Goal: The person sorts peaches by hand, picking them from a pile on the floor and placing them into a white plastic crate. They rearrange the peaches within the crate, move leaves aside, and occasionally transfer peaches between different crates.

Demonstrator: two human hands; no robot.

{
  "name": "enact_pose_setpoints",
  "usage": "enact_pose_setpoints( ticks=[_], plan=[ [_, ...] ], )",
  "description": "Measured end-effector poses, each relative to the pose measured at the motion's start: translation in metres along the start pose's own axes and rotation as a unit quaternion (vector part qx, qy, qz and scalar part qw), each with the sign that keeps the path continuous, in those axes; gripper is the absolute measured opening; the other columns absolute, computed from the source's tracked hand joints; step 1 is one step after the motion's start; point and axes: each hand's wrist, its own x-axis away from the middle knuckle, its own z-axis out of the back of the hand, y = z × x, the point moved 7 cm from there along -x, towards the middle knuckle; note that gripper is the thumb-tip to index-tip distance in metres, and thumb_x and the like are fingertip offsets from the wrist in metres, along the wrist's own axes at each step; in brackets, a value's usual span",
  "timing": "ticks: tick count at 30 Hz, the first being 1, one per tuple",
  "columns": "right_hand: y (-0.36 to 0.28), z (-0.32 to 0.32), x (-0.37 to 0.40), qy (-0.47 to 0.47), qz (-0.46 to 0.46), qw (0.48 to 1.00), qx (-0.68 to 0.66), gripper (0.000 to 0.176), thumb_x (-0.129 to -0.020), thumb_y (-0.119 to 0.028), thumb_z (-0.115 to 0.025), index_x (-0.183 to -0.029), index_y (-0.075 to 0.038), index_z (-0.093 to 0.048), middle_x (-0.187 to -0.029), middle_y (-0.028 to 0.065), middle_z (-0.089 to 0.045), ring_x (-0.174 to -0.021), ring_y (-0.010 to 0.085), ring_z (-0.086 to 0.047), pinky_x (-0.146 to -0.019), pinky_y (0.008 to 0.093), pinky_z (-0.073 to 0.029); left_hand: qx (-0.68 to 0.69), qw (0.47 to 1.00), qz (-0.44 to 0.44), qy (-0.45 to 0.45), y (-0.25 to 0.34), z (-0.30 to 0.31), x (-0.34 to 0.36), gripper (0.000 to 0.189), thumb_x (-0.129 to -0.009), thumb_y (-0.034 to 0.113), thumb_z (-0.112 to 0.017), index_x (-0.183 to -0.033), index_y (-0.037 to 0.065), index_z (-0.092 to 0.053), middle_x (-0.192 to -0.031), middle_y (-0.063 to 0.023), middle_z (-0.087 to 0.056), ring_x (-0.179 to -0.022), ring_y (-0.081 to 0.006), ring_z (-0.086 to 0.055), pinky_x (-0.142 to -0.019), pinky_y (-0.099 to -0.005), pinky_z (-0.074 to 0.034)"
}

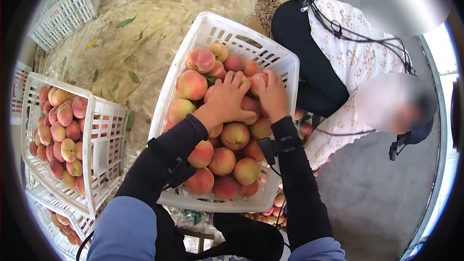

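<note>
One white crate (212,206) of peaches (222,161) stands before the person, whose left hand (224,102) spreads with bent fingers over the fruit near its middle; whether it grips any cannot be told. The right hand (275,100) curls over one peach (255,84) just under its fingertips, its hold likewise unclear, while two more peach-filled crates (88,157) show at the left.

person's own hands (224,101): 2 | peaches (235,136) in central crate (208,204): at least 18, some hidden | all crates: at least 7 | co-worker (333,63): 1
</note>
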Motion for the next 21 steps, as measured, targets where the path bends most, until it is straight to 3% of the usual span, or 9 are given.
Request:
enact_pose_setpoints(
  ticks=[1, 2, 6, 11, 12, 14, 21],
  plan=[
    [-0.008, 0.003, 0.011, 0.05, 0.012, 0.994, 0.095, 0.037, -0.096, -0.033, -0.055, -0.124, -0.008, -0.056, -0.12, 0.0195, -0.059, -0.11, 0.0389, -0.058, -0.091, 0.0454, -0.048, 0.002, 1.0, -0.007, 0.005, 0.004, -0.003, 0.004, 0.091, -0.067, 0.056, -0.077, -0.137, 0.007, -0.047, -0.137, -0.0172, -0.046, -0.127, -0.0354, -0.044, -0.094, -0.0495, -0.046],
    [-0.01, 0.001, 0.016, 0.05, 0.008, 0.994, 0.094, 0.037, -0.096, -0.033, -0.055, -0.124, -0.008, -0.056, -0.12, 0.0195, -0.059, -0.11, 0.0389, -0.058, -0.091, 0.0454, -0.048, 0.002, 1.0, -0.01, 0.001, 0.006, -0.005, 0.007, 0.091, -0.067, 0.056, -0.077, -0.137, 0.007, -0.047, -0.137, -0.0172, -0.046, -0.127, -0.0354, -0.044, -0.094, -0.0495, -0.046],
    [-0.005, -0.005, 0.018, 0.043, -0.005, 0.998, -0.038, 0.037, -0.096, -0.026, -0.054, -0.127, -0.007, -0.053, -0.125, 0.021, -0.055, -0.112, 0.0409, -0.055, -0.094, 0.0472, -0.046, -0.003, 1.0, 0.0, 0.017, 0.004, -0.004, 0.004, 0.093, -0.066, 0.059, -0.077, -0.137, 0.006, -0.047, -0.137, -0.0177, -0.047, -0.129, -0.0365, -0.043, -0.098, -0.0502, -0.044],
    [-0.01, -0.007, 0.009, -0.006, 0.005, 0.998, -0.068, 0.04, -0.097, -0.025, -0.051, -0.133, -0.007, -0.049, -0.133, 0.0212, -0.047, -0.118, 0.0418, -0.051, -0.098, 0.0469, -0.045, 0.02, 0.997, -0.045, 0.052, 0.002, 0.004, -0.014, 0.099, -0.067, 0.056, -0.077, -0.143, 0.004, -0.041, -0.146, -0.0199, -0.042, -0.132, -0.0381, -0.042, -0.114, -0.0527, -0.027],
    [-0.002, -0.011, 0.007, -0.006, 0.005, 0.998, -0.069, 0.04, -0.097, -0.025, -0.051, -0.133, -0.007, -0.049, -0.133, 0.0212, -0.047, -0.118, 0.0418, -0.051, -0.098, 0.0469, -0.045, 0.019, 0.998, -0.044, 0.051, 0.001, 0.003, -0.02, 0.099, -0.067, 0.056, -0.077, -0.143, 0.004, -0.041, -0.146, -0.0199, -0.042, -0.132, -0.0381, -0.042, -0.114, -0.0527, -0.027],
    [0.007, -0.02, 0.004, -0.015, 0.038, 0.992, -0.115, 0.045, -0.099, -0.023, -0.045, -0.14, -0.006, -0.043, -0.137, 0.0218, -0.046, -0.125, 0.0413, -0.047, -0.105, 0.0445, -0.041, 0.083, 0.984, -0.146, 0.059, 0.013, 0.002, -0.026, 0.102, -0.068, 0.054, -0.076, -0.148, 0.004, -0.036, -0.148, -0.0194, -0.042, -0.131, -0.0359, -0.044, -0.112, -0.051, -0.029],
    [0.018, -0.014, 0.014, -0.021, -0.008, 0.98, -0.199, 0.051, -0.098, -0.019, -0.038, -0.146, -0.002, -0.036, -0.148, 0.0233, -0.039, -0.135, 0.0393, -0.041, -0.112, 0.0413, -0.033, 0.025, 0.989, -0.135, 0.046, 0.016, -0.009, -0.027, 0.102, -0.068, 0.051, -0.077, -0.15, 0.006, -0.034, -0.146, -0.0164, -0.045, -0.123, -0.0307, -0.052, -0.104, -0.0479, -0.034]
  ],
)
